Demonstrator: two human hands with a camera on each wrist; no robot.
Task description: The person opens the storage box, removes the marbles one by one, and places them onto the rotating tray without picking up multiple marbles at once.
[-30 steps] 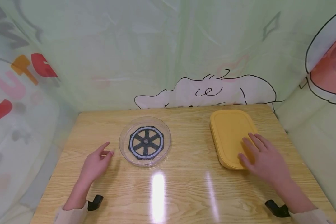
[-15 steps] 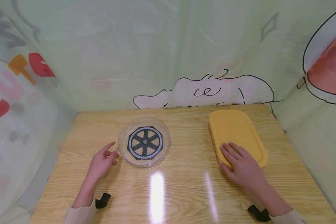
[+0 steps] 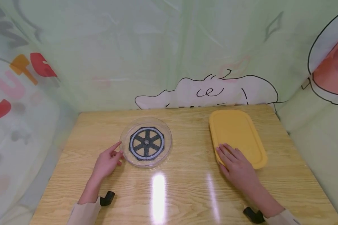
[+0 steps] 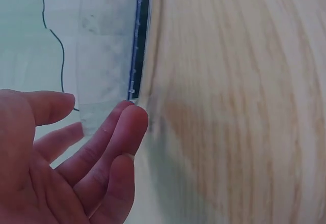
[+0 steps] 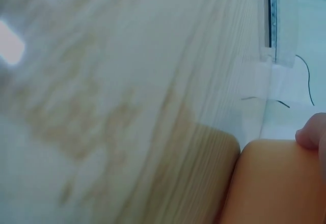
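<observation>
A round clear dish [image 3: 126, 131] lies left of centre on the table, with a black octagonal, wheel-like piece [image 3: 138, 155] showing a pale ring and spokes inside its outline. My left hand [image 3: 107, 162] is at the dish's left rim, index finger and thumb apart; whether the fingertips touch it I cannot tell. In the left wrist view the fingers of this hand [image 4: 76, 168] are loosely bent. On the right stands a yellow lidded box [image 3: 233, 128]. My right hand [image 3: 238, 168] rests on its near left corner, fingers together and fairly straight; the right wrist view catches one fingertip on the box [image 5: 275, 183].
The wooden table [image 3: 188, 187] reflects bright light streaks near its front. A printed, pale green curtain [image 3: 115, 56] hangs behind the table and along both sides. Black angled mounts [image 3: 107, 198] stick out at the sleeves.
My left hand has moved right, up to the dish's rim. My right hand has slid from the box's right side to its near left corner. The box sits slightly farther left.
</observation>
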